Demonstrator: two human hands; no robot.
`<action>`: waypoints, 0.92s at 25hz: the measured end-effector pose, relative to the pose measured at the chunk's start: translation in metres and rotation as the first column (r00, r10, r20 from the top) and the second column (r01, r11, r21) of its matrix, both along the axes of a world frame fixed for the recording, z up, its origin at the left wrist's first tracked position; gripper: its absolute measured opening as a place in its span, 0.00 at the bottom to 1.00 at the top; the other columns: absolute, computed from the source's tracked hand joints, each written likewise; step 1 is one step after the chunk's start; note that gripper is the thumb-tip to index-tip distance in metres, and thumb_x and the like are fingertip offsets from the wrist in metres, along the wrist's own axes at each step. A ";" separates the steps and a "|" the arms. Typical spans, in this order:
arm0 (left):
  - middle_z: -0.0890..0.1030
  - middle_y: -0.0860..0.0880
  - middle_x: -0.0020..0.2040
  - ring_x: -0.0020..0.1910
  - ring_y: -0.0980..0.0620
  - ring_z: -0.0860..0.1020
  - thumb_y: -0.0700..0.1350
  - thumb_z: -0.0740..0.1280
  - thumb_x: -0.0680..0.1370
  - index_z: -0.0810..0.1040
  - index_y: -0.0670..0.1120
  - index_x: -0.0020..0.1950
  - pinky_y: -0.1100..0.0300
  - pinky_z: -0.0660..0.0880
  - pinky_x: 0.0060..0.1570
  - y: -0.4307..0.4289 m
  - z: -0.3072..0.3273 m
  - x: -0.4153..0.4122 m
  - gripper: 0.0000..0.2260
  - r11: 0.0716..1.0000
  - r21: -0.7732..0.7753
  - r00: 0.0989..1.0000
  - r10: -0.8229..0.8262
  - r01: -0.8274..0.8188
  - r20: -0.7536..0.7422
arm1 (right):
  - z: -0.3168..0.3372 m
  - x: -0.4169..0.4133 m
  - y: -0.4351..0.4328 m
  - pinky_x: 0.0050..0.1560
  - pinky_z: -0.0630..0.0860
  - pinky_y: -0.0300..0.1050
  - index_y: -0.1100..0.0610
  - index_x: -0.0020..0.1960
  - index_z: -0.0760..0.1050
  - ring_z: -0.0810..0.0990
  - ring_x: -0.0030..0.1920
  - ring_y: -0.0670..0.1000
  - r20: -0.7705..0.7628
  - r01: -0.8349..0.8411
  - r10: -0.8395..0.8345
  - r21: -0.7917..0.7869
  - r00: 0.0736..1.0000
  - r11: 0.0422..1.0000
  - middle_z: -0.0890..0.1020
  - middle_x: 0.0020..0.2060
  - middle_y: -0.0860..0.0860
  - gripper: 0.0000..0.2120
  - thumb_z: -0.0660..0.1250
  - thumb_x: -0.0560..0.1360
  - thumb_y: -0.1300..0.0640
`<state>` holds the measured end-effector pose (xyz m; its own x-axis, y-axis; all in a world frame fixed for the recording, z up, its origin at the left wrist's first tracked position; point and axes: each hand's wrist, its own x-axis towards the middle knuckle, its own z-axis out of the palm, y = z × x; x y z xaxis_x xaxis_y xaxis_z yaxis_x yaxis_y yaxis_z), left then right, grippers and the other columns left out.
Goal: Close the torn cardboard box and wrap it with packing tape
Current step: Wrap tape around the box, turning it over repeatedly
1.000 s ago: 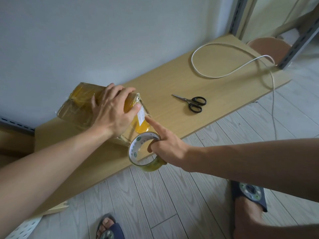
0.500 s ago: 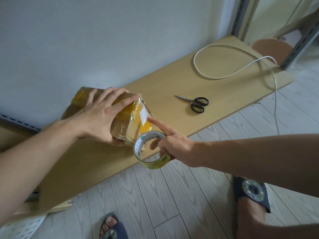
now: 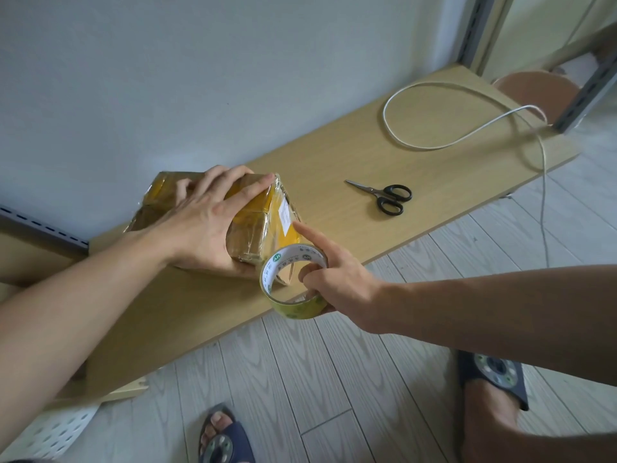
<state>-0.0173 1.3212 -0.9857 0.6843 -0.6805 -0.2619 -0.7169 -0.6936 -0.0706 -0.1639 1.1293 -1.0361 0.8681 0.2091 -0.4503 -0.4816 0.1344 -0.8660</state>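
Observation:
A cardboard box [image 3: 267,215], wrapped in shiny clear and yellow tape with a small white label on its end, sits tilted on a low wooden board [image 3: 334,168]. My left hand [image 3: 207,222] lies over the top of the box, fingers spread to its far edge and thumb under its near side. My right hand [image 3: 334,279] holds a roll of clear packing tape [image 3: 290,285] just in front of the box's end, with fingers through the core. Its index finger points out and touches the taped end face.
Black-handled scissors [image 3: 384,197] lie on the board to the right of the box. A white cable [image 3: 467,128] loops over the board's far right end and hangs to the plank floor. My two feet in slippers [image 3: 490,379] stand below. A grey wall is behind.
My left hand has turned the box and slid down around its near side. My right hand with the tape roll stays at the box's end, index finger still on it.

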 end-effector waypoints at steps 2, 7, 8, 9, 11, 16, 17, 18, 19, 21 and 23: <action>0.50 0.53 0.80 0.79 0.47 0.49 0.83 0.66 0.53 0.36 0.68 0.78 0.34 0.56 0.69 -0.002 0.000 0.001 0.62 1.000 -0.006 1.000 0.013 -0.013 0.010 | 0.002 -0.015 0.007 0.38 0.78 0.39 0.34 0.74 0.58 0.78 0.40 0.45 0.063 -0.139 0.143 -0.060 0.988 0.988 0.72 0.53 0.49 0.41 0.59 0.74 0.72; 0.50 0.53 0.80 0.79 0.48 0.48 0.77 0.74 0.55 0.37 0.70 0.78 0.33 0.54 0.69 -0.004 -0.002 0.006 0.63 0.998 -0.047 0.999 0.039 -0.039 -0.003 | 0.006 -0.029 0.011 0.41 0.81 0.44 0.28 0.74 0.49 0.78 0.42 0.48 0.130 -0.114 0.139 -0.181 0.982 0.977 0.72 0.55 0.47 0.45 0.58 0.74 0.69; 0.50 0.53 0.80 0.79 0.48 0.48 0.77 0.73 0.54 0.37 0.70 0.78 0.33 0.54 0.69 -0.004 -0.003 0.007 0.63 0.998 -0.054 0.999 0.039 -0.040 -0.010 | 0.006 -0.030 0.010 0.41 0.81 0.47 0.27 0.73 0.47 0.78 0.41 0.49 0.126 -0.090 0.113 -0.173 0.986 0.981 0.74 0.56 0.50 0.46 0.59 0.73 0.69; 0.50 0.53 0.80 0.79 0.48 0.48 0.78 0.71 0.53 0.37 0.70 0.78 0.33 0.54 0.69 -0.003 -0.003 0.007 0.62 0.998 -0.056 0.999 0.039 -0.039 -0.013 | 0.005 -0.032 0.010 0.43 0.82 0.51 0.26 0.73 0.45 0.78 0.40 0.50 0.108 -0.073 0.092 -0.164 0.990 0.984 0.77 0.54 0.52 0.46 0.59 0.73 0.69; 0.50 0.53 0.80 0.79 0.48 0.48 0.79 0.68 0.52 0.37 0.69 0.78 0.33 0.55 0.69 -0.002 -0.005 0.008 0.62 0.998 -0.056 0.999 0.037 -0.037 -0.008 | 0.003 -0.037 0.011 0.46 0.81 0.55 0.27 0.73 0.45 0.77 0.40 0.52 0.066 -0.063 0.074 -0.153 0.995 0.986 0.79 0.51 0.56 0.45 0.59 0.74 0.68; 0.51 0.53 0.80 0.79 0.48 0.49 0.78 0.70 0.53 0.39 0.68 0.79 0.34 0.55 0.69 -0.003 -0.004 0.007 0.62 0.997 -0.070 0.999 0.032 -0.032 -0.006 | -0.006 -0.039 0.013 0.44 0.81 0.44 0.32 0.76 0.54 0.77 0.38 0.48 -0.005 -0.057 0.057 -0.157 0.998 0.986 0.79 0.48 0.52 0.42 0.56 0.73 0.69; 0.51 0.53 0.80 0.79 0.48 0.49 0.78 0.70 0.53 0.39 0.68 0.79 0.34 0.55 0.69 -0.003 -0.004 0.007 0.62 0.997 -0.074 1.000 0.031 -0.031 -0.002 | -0.006 -0.042 0.014 0.44 0.81 0.44 0.32 0.76 0.54 0.77 0.37 0.47 -0.008 -0.061 0.061 -0.168 0.998 0.984 0.79 0.48 0.52 0.41 0.56 0.73 0.69; 0.51 0.53 0.80 0.79 0.48 0.49 0.78 0.71 0.53 0.39 0.68 0.79 0.34 0.55 0.69 -0.003 -0.004 0.006 0.62 0.996 -0.079 0.999 0.032 -0.032 -0.001 | -0.005 -0.045 0.016 0.43 0.82 0.45 0.32 0.76 0.53 0.78 0.37 0.48 0.011 -0.066 0.070 -0.209 0.997 0.976 0.79 0.49 0.52 0.41 0.56 0.74 0.68; 0.51 0.53 0.80 0.79 0.49 0.48 0.77 0.73 0.54 0.39 0.68 0.79 0.34 0.55 0.69 -0.003 -0.004 0.005 0.62 0.996 -0.083 0.999 0.036 -0.036 -0.002 | -0.005 -0.048 0.017 0.43 0.83 0.46 0.31 0.76 0.50 0.79 0.39 0.48 0.049 -0.063 0.081 -0.288 0.996 0.956 0.79 0.52 0.52 0.41 0.56 0.75 0.66; 0.50 0.54 0.80 0.79 0.50 0.47 0.74 0.76 0.55 0.39 0.68 0.79 0.34 0.54 0.69 -0.004 -0.003 0.004 0.63 0.995 -0.085 0.999 0.051 -0.052 -0.005 | -0.005 -0.050 0.020 0.48 0.82 0.49 0.30 0.76 0.44 0.79 0.47 0.47 0.137 -0.034 0.104 -0.439 0.985 0.898 0.76 0.58 0.50 0.43 0.57 0.74 0.65; 0.49 0.54 0.80 0.79 0.51 0.46 0.72 0.78 0.55 0.39 0.68 0.79 0.35 0.54 0.69 -0.006 -0.003 0.004 0.64 0.994 -0.083 0.997 0.073 -0.072 0.003 | -0.002 -0.046 0.022 0.52 0.81 0.50 0.30 0.76 0.45 0.77 0.51 0.46 0.174 0.000 0.086 -0.440 0.981 0.898 0.75 0.59 0.48 0.43 0.57 0.72 0.64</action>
